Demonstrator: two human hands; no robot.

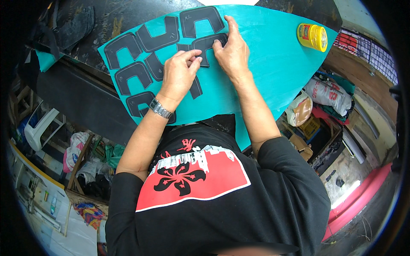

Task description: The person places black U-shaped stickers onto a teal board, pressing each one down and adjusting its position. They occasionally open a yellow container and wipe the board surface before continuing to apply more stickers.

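Note:
A wide teal sheet (pixel 269 72) lies over the dark table, with several black U-shaped flat pieces (pixel 158 39) set in rows on its left part. My left hand (pixel 180 73), a metal watch on its wrist, is over the middle pieces with thumb and fingertips pinched together. Whether anything is between them I cannot make out. Beside it, my right hand (pixel 234 53) has thumb and index finger spread. Its thumb rests on a black U-shaped piece (pixel 204 43), and the index finger points up near the corner of the top piece (pixel 201 20).
A yellow jar (pixel 312 37) stands on the sheet at the right. Dark scraps (pixel 76 27) lie at the table's far left. Below the table are a white plastic stool (pixel 42 126), a wooden crate of bags (pixel 92 168) at left, and stuffed sacks (pixel 329 94) at right.

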